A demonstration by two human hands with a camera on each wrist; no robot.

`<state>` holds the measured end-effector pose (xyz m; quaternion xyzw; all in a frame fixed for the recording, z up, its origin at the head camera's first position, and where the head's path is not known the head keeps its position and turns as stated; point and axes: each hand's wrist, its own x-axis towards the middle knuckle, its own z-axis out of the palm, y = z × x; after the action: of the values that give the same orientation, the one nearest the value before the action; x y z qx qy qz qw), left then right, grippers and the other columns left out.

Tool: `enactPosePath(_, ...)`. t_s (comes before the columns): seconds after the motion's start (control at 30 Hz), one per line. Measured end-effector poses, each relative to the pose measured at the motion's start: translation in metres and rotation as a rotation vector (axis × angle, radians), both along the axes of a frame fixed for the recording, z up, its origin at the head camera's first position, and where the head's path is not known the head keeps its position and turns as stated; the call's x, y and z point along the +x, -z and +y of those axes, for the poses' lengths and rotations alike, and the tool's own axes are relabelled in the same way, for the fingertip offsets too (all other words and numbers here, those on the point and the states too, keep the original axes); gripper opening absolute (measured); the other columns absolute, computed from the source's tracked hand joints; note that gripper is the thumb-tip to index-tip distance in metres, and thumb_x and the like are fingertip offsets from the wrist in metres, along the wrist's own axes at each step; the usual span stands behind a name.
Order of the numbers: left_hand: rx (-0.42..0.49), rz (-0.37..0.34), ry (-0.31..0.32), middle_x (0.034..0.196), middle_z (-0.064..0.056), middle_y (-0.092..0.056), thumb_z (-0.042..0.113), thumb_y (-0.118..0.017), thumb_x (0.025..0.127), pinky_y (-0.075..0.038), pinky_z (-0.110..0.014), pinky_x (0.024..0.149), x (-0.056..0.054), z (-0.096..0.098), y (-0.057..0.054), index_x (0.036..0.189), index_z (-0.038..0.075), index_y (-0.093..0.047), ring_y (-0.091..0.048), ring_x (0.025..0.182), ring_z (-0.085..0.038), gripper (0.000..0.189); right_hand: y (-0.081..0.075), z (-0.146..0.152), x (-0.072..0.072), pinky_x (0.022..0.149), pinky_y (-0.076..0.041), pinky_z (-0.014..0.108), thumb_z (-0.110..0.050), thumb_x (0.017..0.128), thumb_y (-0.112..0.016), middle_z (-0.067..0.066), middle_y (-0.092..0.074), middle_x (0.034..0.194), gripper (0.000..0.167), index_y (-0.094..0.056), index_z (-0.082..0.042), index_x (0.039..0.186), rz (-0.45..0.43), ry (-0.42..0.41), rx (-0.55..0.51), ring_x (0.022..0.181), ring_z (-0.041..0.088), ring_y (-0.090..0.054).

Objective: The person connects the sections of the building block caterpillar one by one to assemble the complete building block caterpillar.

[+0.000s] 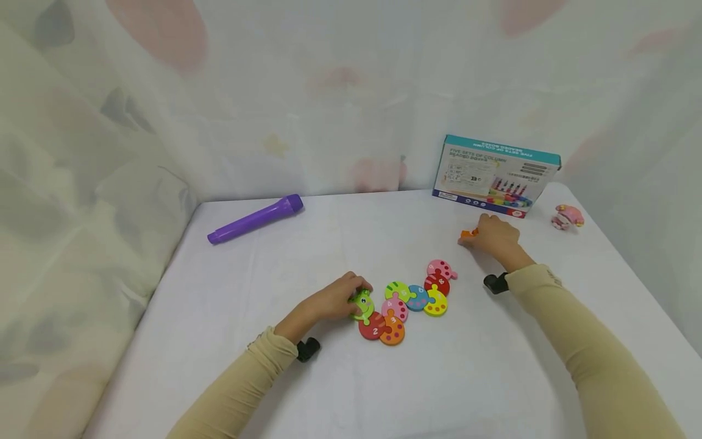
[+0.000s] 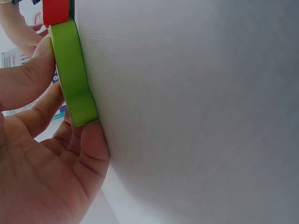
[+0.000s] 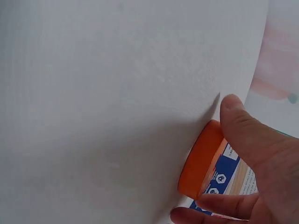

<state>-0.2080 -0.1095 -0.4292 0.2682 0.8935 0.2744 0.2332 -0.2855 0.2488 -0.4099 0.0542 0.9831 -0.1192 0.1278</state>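
Observation:
A chain of interlocked, numbered caterpillar puzzle pieces (image 1: 396,310) lies on the white table in a zigzag. At its left end my left hand (image 1: 336,297) pinches the green caterpillar head piece (image 1: 363,306); its green edge (image 2: 70,65) shows between thumb and fingers in the left wrist view, touching a red piece (image 2: 55,11). Beyond the chain's pink right end, my right hand (image 1: 495,238) holds a separate orange puzzle piece (image 3: 202,161) between thumb and fingers, close to the tabletop. Much of this orange piece is covered by the hand in the head view.
Behind the right hand stands a teal and white box (image 1: 493,177) at the table's back edge. A small pink figurine (image 1: 568,217) sits to its right. At the back left lies a purple toy microphone (image 1: 255,220). Patterned cloth (image 1: 340,122) hangs behind the table.

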Motion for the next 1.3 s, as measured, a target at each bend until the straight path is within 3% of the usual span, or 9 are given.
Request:
enactPosePath(0.27,-0.007,0.005,0.006,0.112,-0.004,-0.048,0.010,-0.069,0.082,-0.042,-0.033,0.093,0.003,0.000,-0.002,0.121,0.010,-0.054,-0.048,0.102,-0.016,0.042,0.002,0.003,0.011,0.068,-0.042,0.044,-0.041,0.082,-0.063,0.021,-0.048,0.098,0.058,-0.046,0.006,0.113,0.023,-0.039,-0.087,0.083,0.034,-0.047)
enactPosePath(0.47,-0.006,0.001,-0.005,0.112,-0.003,-0.047,0.009,-0.069,0.081,-0.042,-0.033,0.093,0.002,-0.001,-0.005,0.121,0.010,-0.054,-0.048,0.103,-0.016,0.043,-0.008,-0.005,0.035,0.078,-0.046,0.050,-0.032,0.082,-0.068,0.023,-0.050,0.109,0.057,-0.045,-0.001,0.124,0.100,-0.146,-0.181,0.093,0.036,-0.049)
enactPosePath(0.8,-0.009,-0.002,-0.003,0.113,-0.004,-0.047,0.009,-0.069,0.082,-0.041,-0.033,0.094,0.000,-0.002,-0.003,0.122,0.011,-0.053,-0.048,0.104,-0.017,0.043,-0.013,-0.015,0.075,0.078,-0.049,0.051,-0.026,0.077,-0.074,0.017,-0.056,0.108,0.055,-0.052,-0.004,0.123,0.124,-0.293,-0.170,0.094,0.031,-0.054)
enactPosePath(1.0,-0.021,-0.007,-0.022,0.112,-0.004,-0.047,0.009,-0.069,0.082,-0.041,-0.034,0.094,0.000,-0.003,-0.008,0.121,0.011,-0.053,-0.048,0.104,-0.018,0.042,-0.003,-0.024,0.080,0.074,-0.050,0.048,-0.029,0.074,-0.077,0.012,-0.059,0.101,0.055,-0.056,-0.005,0.118,0.124,-0.359,-0.141,0.089,0.027,-0.055)
enactPosePath(1.3,-0.009,-0.011,-0.032,0.112,-0.004,-0.048,0.009,-0.069,0.082,-0.042,-0.033,0.093,0.000,-0.005,-0.002,0.121,0.010,-0.054,-0.048,0.102,-0.017,0.042,0.008,-0.036,0.078,0.077,-0.050,0.048,-0.026,0.073,-0.078,0.012,-0.059,0.103,0.056,-0.056,-0.006,0.121,0.143,-0.368,-0.121,0.091,0.028,-0.056)
